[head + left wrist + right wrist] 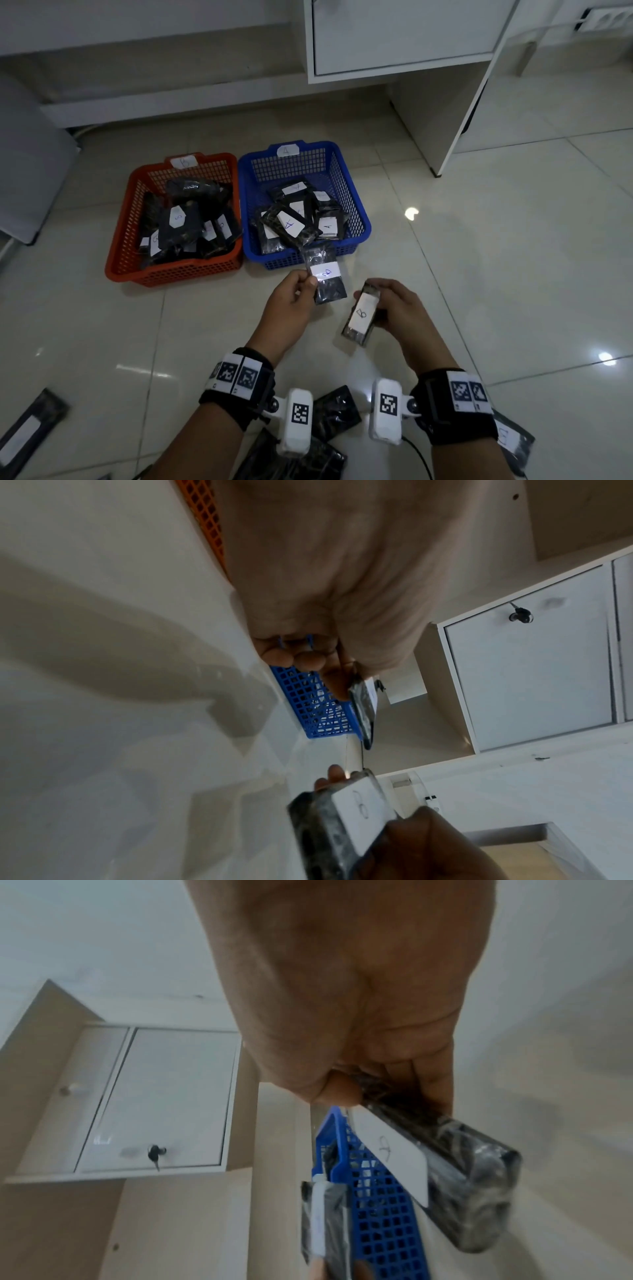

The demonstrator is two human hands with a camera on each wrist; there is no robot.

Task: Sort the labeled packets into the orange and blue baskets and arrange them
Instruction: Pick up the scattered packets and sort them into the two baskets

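- The left hand (291, 298) is raised above the floor, thumb and fingers pinching the left edge of a single black packet (325, 275); the packet stands nearly upright, and its white label carries a handwritten "B"; its top edge overlaps the near rim of the blue basket in the head view.
- The right hand (394, 308) is just beside the left, fingers curled round a small stack of black packets (362, 314); the stack tilts, its top label reads "B"; the right wrist view shows the thumb on one side of the stack and the fingers on the other.
- Both wrists wear black straps (239, 380) with square-patterned markers, each carrying a white camera unit (298, 421).
- The blue basket (359, 219) sits on the floor ahead of the hands, tagged "A" on its far rim; black packets inside it lie loosely overlapped, several with "A" labels facing up.
- The orange basket (123, 246) touches the blue one on its left side, tagged "B"; it holds a heap of black packets, some labels showing "B".
- More black packets (337, 411) lie on the pale tiled floor (513, 240) near the person's wrists, with others at the bottom left and bottom right.
- White cabinets (394, 37) stand behind the baskets.
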